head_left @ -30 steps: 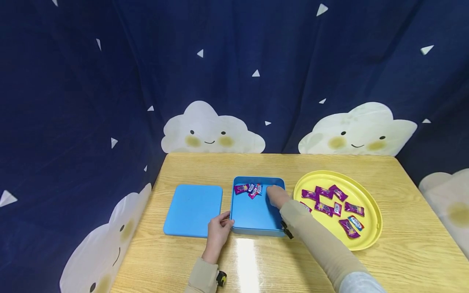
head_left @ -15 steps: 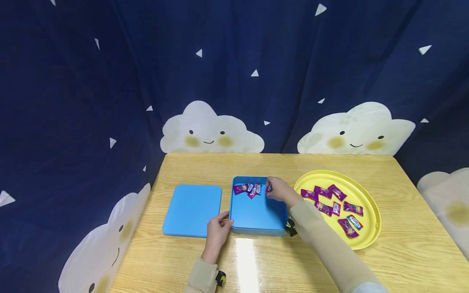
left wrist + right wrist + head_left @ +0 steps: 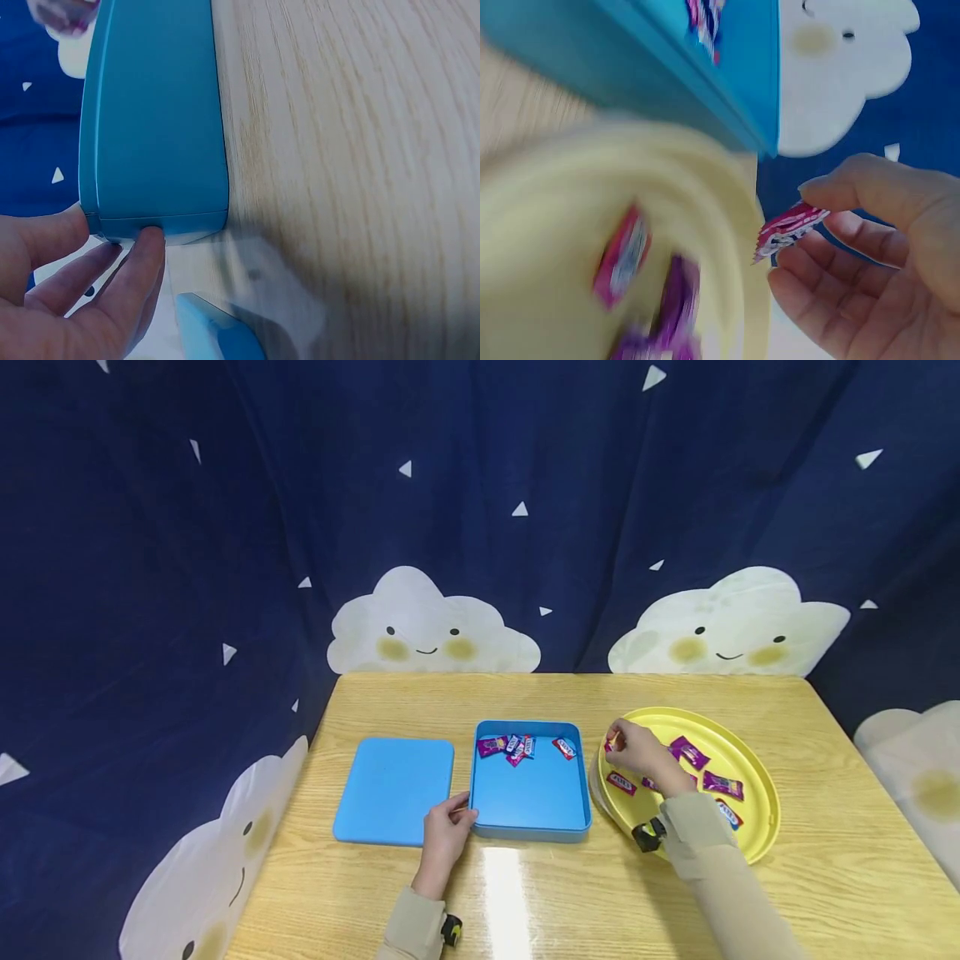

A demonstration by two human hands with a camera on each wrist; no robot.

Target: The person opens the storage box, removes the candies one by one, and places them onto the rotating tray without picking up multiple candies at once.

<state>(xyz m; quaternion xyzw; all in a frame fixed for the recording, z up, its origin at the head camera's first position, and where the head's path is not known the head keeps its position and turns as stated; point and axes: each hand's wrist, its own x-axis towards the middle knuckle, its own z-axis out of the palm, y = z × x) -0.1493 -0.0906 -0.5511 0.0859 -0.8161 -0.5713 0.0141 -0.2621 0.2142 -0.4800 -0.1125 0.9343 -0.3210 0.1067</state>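
Observation:
The blue box point(image 3: 531, 793) holds several wrapped candies point(image 3: 492, 746) in its back left part and one red-and-white candy point(image 3: 565, 747) at the back right. At the box's front left corner the left hand point(image 3: 447, 831) grips the wall, thumb at the rim and fingers against the outer side point(image 3: 142, 240). Over the left edge of the yellow tray point(image 3: 759, 810), the right hand point(image 3: 643, 753) pinches a pink wrapped candy point(image 3: 789, 227) between thumb and fingers. Below it lie purple and red candies point(image 3: 621, 782); the hand and sleeve hide some of them.
A flat blue lid point(image 3: 395, 791) lies on the wooden table point(image 3: 570, 910) left of the box. Behind the table hangs a dark blue curtain point(image 3: 465, 460) with cloud shapes. The tray stands close to the box's right side.
The right hand has left the box and moved right to the tray, where it now holds a candy. A red-and-white candy now lies at the box's back right. The left hand stays put.

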